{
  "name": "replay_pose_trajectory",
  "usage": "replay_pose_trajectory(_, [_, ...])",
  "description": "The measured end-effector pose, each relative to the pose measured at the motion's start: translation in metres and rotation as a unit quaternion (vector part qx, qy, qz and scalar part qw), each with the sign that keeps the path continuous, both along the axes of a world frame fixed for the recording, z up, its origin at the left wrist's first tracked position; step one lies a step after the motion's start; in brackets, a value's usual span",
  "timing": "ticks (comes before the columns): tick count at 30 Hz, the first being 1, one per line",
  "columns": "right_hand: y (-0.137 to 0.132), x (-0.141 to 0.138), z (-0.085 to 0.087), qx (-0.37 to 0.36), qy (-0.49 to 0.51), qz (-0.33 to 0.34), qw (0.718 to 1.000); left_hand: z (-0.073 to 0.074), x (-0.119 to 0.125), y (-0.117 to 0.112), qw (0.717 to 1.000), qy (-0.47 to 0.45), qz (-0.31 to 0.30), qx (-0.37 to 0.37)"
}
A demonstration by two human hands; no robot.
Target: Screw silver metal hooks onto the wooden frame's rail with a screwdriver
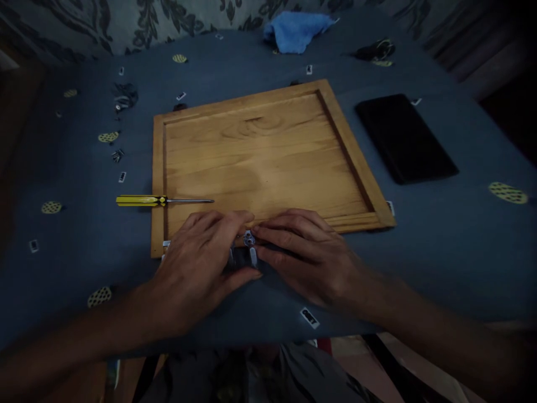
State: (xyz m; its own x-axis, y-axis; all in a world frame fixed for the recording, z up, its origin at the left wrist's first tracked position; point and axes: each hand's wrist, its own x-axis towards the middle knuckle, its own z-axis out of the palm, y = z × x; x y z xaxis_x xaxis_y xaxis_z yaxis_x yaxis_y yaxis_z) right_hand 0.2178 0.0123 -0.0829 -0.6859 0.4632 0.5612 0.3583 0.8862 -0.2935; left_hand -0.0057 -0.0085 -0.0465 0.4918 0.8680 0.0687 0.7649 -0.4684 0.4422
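Note:
A wooden tray lies on a blue cloth-covered table. At the tray's near edge, my left hand and my right hand meet over a small dark device with silver metal parts. Both hands have their fingers curled and pinched on it, so most of it is hidden. A yellow-handled screwdriver lies just left of my left hand, its shaft resting on the tray's left rim.
A black phone or tablet lies to the right of the tray. A blue cloth is at the far edge. Small dark parts and little tags are scattered at the left. The table's near edge is just under my wrists.

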Motion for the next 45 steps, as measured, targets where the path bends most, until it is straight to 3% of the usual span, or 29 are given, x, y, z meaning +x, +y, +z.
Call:
replay_pose_trajectory(28, [0.0003, 0.0015, 0.0028, 0.0, -0.003, 0.004, 1.0, -0.0006, -0.0008, 0.0005, 1.0, -0.002, -0.006, 0.008])
replay_pose_trajectory(45, [-0.0006, 0.0047, 0.0036, -0.005, -0.025, 0.014, 1.0, 0.0046, -0.0059, 0.0024, 1.0, -0.003, 0.004, -0.023])
